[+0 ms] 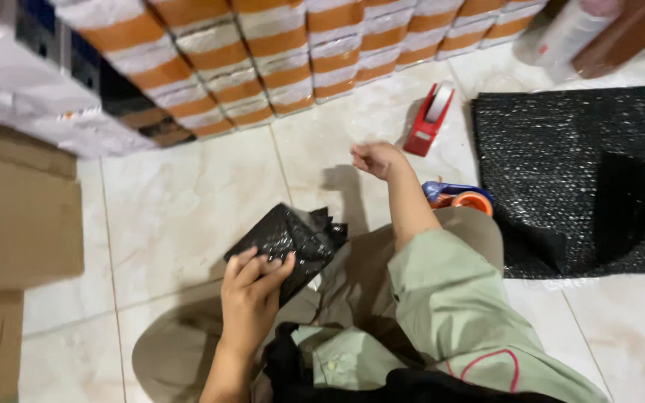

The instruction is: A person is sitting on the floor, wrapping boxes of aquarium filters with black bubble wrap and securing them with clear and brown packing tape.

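Flattened cardboard point(16, 216): far left on the tiled floor. Left hand point(251, 287): fingers closed over a parcel wrapped in black bubble wrap point(289, 239), pressed on the knee; wrapped, apparently not yet taped. Right hand point(378, 158): loosely fisted, seemingly empty, nearest the red tape dispenser point(428, 119). Black bubble-wrap sheet point(584, 179): spread right.
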